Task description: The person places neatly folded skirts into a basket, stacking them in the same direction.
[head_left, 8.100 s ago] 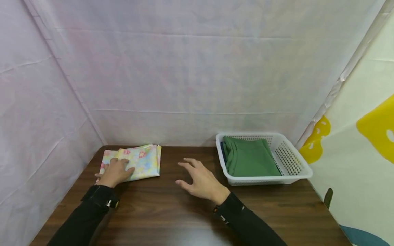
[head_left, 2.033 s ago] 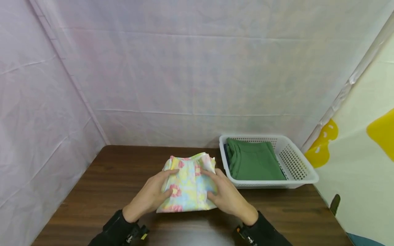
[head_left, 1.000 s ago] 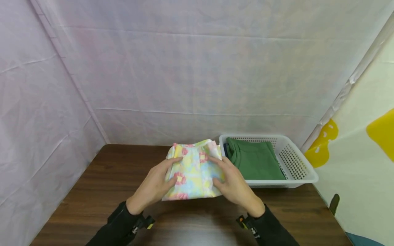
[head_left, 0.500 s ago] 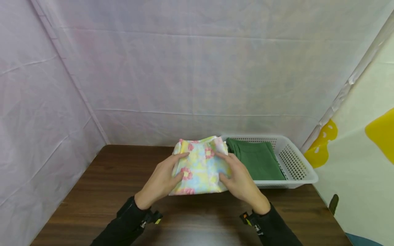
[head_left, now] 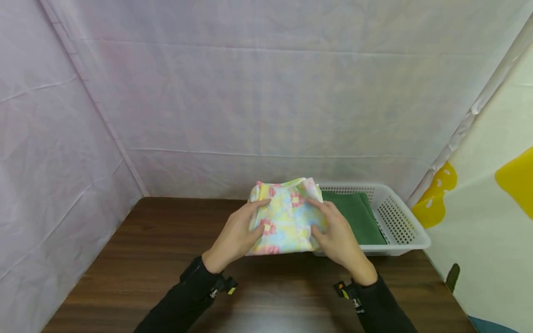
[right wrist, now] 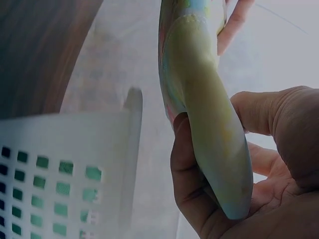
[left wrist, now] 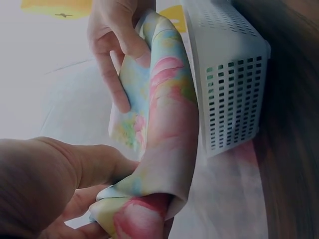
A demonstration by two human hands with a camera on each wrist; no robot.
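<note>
Both hands hold a folded flowered cloth (head_left: 285,219) in pastel yellow, blue and pink, raised above the table. My left hand (head_left: 235,233) grips its left side, thumb and a finger on top and other fingers hidden beneath. The right hand (head_left: 339,233) grips the opposite side the same way. In the right wrist view, the thumb and fingers pinch the rounded edge of the cloth (right wrist: 214,129) from both faces. The left wrist view shows the cloth (left wrist: 169,124) beside the basket wall (left wrist: 232,99). In the head view, the cloth overlaps the left part of the white basket (head_left: 401,226).
Inside the basket, on its left side, lies a folded green cloth (head_left: 358,217), now partly covered from view. The basket stands at the back right of the brown wooden table (head_left: 125,268). A white fabric wall (head_left: 233,115) rises behind the table's back edge.
Earlier the flowered cloth lay at the table's back left under the left hand. Now both hands hold it up, and it has moved right and away to overlap the basket.
</note>
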